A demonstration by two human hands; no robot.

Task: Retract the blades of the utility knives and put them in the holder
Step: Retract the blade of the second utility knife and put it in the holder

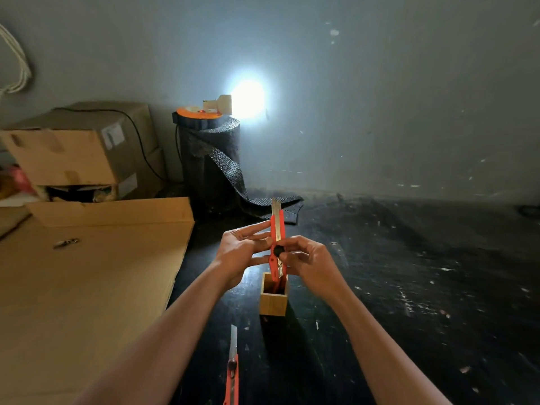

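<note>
Both hands hold one red knife [276,244] upright just above the holder [273,299]. The left hand [241,252] is closed loosely on the knife's left side, fingers stretched along the handle; the right hand [309,258] pinches it from the right, thumb and fingertips at the black slider [277,251]. The blade [276,211] stands well out of the top of the handle, pointing up and away, so the retracting on this knife looks not yet done; judging by the thumb at the slider, that is the step in hand. Its lower end hangs at the mouth of the holder, and I cannot tell whether it touches the rim. The holder is a small open-topped wooden box standing on the dark floor [409,287]; something reddish shows inside it, perhaps a knife already stowed or a reflection of the held one, and the view does not settle which. Nearer the camera, a second knife [232,366] lies on the floor with its blade also extended, untouched. So at least two knives remain to be closed and put in, and the task seems at an early or middle stage. To the left lies flat cardboard [87,287], with boxes [81,147] behind it, and a dark roll [210,159] stands by the wall under a bright lamp [248,97].
</note>
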